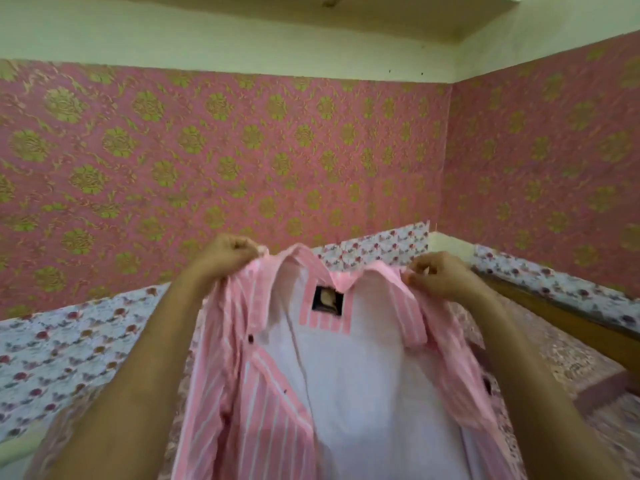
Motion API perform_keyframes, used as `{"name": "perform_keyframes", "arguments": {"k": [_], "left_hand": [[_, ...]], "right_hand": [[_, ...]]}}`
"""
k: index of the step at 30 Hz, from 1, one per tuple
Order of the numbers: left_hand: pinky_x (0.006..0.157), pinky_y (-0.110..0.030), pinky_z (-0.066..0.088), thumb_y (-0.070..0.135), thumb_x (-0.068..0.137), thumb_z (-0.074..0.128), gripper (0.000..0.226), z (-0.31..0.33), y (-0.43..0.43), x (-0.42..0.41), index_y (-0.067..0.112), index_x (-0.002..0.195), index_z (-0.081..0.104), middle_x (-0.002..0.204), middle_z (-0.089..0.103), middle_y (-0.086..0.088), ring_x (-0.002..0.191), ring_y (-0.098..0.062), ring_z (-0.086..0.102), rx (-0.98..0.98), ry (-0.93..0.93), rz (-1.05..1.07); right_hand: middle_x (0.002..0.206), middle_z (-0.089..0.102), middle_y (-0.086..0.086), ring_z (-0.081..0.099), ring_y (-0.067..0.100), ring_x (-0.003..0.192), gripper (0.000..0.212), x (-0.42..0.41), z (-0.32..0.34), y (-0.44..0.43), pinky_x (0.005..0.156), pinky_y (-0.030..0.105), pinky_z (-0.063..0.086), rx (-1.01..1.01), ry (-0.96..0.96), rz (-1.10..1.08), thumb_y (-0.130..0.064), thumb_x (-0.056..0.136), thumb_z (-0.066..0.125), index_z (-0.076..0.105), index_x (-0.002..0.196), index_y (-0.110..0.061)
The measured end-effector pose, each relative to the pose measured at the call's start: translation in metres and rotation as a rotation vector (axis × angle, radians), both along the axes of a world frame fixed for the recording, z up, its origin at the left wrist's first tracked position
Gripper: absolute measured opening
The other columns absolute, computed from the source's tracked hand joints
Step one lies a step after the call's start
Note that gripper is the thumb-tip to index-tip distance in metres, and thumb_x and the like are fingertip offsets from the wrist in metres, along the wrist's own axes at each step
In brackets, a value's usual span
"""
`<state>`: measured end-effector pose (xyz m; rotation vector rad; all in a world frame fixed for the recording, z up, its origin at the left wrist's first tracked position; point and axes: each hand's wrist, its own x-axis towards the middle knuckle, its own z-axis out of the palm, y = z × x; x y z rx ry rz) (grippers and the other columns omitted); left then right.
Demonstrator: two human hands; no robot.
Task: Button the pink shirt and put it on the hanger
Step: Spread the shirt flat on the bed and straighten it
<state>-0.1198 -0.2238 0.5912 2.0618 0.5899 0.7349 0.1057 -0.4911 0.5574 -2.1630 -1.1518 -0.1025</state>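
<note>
**Pink shirt held open by both hands above a bed**

The pink shirt hangs in the air in front of the person, raised over a bed covered by a flowered sheet. The left hand is curled into a fist round the cloth at one shoulder. The right hand pinches the cloth at the other shoulder between thumb and fingertips.

The shirt's front is unbuttoned and spread wide, so its pale inner side faces the camera. The outer cloth is pink with thin white stripes. The collar stands at the top, and just below it sits a black label on a striped pink patch. Small dark buttons run down the front edge on the left-hand side.

The lower part of the shirt is cut off by the bottom of the frame, and the two forearms cover most of its outer sides. The cloth is blurred. A dark mark on the right-hand front may be a button.

Behind the bed are pink wallpaper with gold flowers and, at the right, a wooden rail.
</note>
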Motion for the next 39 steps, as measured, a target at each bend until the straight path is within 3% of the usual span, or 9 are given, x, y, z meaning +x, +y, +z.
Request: {"name": "perform_keyframes", "arguments": {"k": [6, 9, 16, 19, 21, 24, 31, 35, 39], "left_hand": [[0.081, -0.029, 0.043, 0.013, 0.08, 0.069, 0.008, -0.14, 0.053, 0.084, 0.015, 0.073, 0.068, 0.09, 0.065, 0.002, 0.088, -0.012, 0.057, -0.171, 0.35, 0.017], [0.076, -0.029, 0.042, 0.015, 0.08, 0.069, 0.009, -0.202, 0.084, 0.136, 0.006, 0.083, 0.071, 0.097, 0.068, -0.009, 0.094, -0.022, 0.06, -0.152, 0.475, 0.113], [0.068, -0.031, 0.05, 0.01, 0.077, 0.062, 0.014, -0.316, 0.161, 0.286, -0.001, 0.08, 0.071, 0.07, 0.066, -0.016, 0.07, -0.03, 0.063, -0.248, 0.331, 0.39], [0.063, -0.024, 0.051, 0.0, 0.066, 0.063, 0.014, -0.361, 0.188, 0.324, 0.012, 0.072, 0.064, 0.069, 0.063, -0.004, 0.068, -0.021, 0.062, -0.477, 0.227, 0.277], [0.068, -0.02, 0.047, -0.009, 0.074, 0.059, 0.045, -0.402, 0.194, 0.339, 0.022, 0.107, 0.054, 0.094, 0.056, 0.008, 0.081, -0.007, 0.054, -0.484, 0.318, 0.137], [0.077, -0.027, 0.043, -0.006, 0.085, 0.054, 0.06, -0.473, 0.181, 0.328, 0.011, 0.138, 0.034, 0.13, 0.044, -0.01, 0.11, -0.019, 0.046, -0.495, 0.474, 0.168], [0.097, -0.04, 0.046, -0.009, 0.082, 0.053, 0.024, -0.584, 0.143, 0.212, 0.001, 0.099, 0.067, 0.11, 0.067, -0.019, 0.106, -0.032, 0.062, -0.306, 0.641, 0.259], [0.089, -0.03, 0.046, -0.003, 0.082, 0.052, 0.026, -0.603, 0.14, 0.147, 0.01, 0.096, 0.069, 0.105, 0.07, -0.01, 0.1, -0.026, 0.063, -0.272, 0.735, 0.39], [0.093, -0.039, 0.046, 0.011, 0.084, 0.057, 0.024, -0.622, 0.149, 0.095, 0.017, 0.106, 0.063, 0.116, 0.063, -0.012, 0.106, -0.032, 0.059, -0.185, 0.877, 0.479]], "right_hand": [[0.066, 0.055, 0.009, 0.052, 0.024, 0.068, 0.025, 0.076, -0.133, 0.07, 0.061, 0.032, 0.041, -0.336, 0.236, -0.055, -0.027, 0.085, 0.061, 0.06, 0.069, -0.007], [0.058, 0.055, 0.01, 0.056, 0.025, 0.061, 0.028, 0.122, -0.197, 0.11, 0.064, 0.035, 0.05, -0.355, 0.404, -0.122, -0.026, 0.083, 0.062, 0.054, 0.061, -0.01], [0.057, 0.056, 0.01, 0.054, 0.02, 0.063, 0.031, 0.233, -0.304, 0.222, 0.06, 0.029, 0.039, 0.101, 0.544, -0.419, -0.026, 0.083, 0.062, 0.055, 0.056, -0.012], [0.094, 0.065, 0.019, 0.06, 0.025, 0.092, 0.022, 0.259, -0.355, 0.258, 0.078, 0.037, 0.045, 0.142, 0.562, -0.296, -0.019, 0.083, 0.06, 0.06, 0.101, -0.005], [0.134, 0.047, 0.022, 0.046, 0.025, 0.122, 0.057, 0.26, -0.401, 0.27, 0.104, 0.04, 0.036, 0.071, 0.638, -0.171, -0.012, 0.081, 0.062, 0.039, 0.132, -0.003], [0.151, 0.025, 0.014, 0.026, 0.025, 0.139, 0.068, 0.231, -0.468, 0.262, 0.111, 0.028, 0.019, -0.114, 0.658, -0.082, -0.01, 0.087, 0.058, 0.019, 0.143, -0.004], [0.138, 0.049, 0.009, 0.048, 0.024, 0.125, 0.046, 0.133, -0.569, 0.237, 0.099, 0.023, 0.033, -0.35, 0.659, 0.103, -0.014, 0.089, 0.054, 0.043, 0.134, -0.012], [0.143, 0.036, 0.006, 0.043, 0.023, 0.127, 0.05, 0.084, -0.587, 0.252, 0.097, 0.037, 0.044, -0.446, 0.63, 0.149, -0.02, 0.089, 0.052, 0.037, 0.137, -0.02], [0.149, 0.02, 0.015, 0.032, 0.032, 0.133, 0.049, 0.041, -0.602, 0.267, 0.101, 0.041, 0.039, -0.66, 0.525, 0.025, -0.028, 0.087, 0.052, 0.037, 0.133, -0.019]]}}
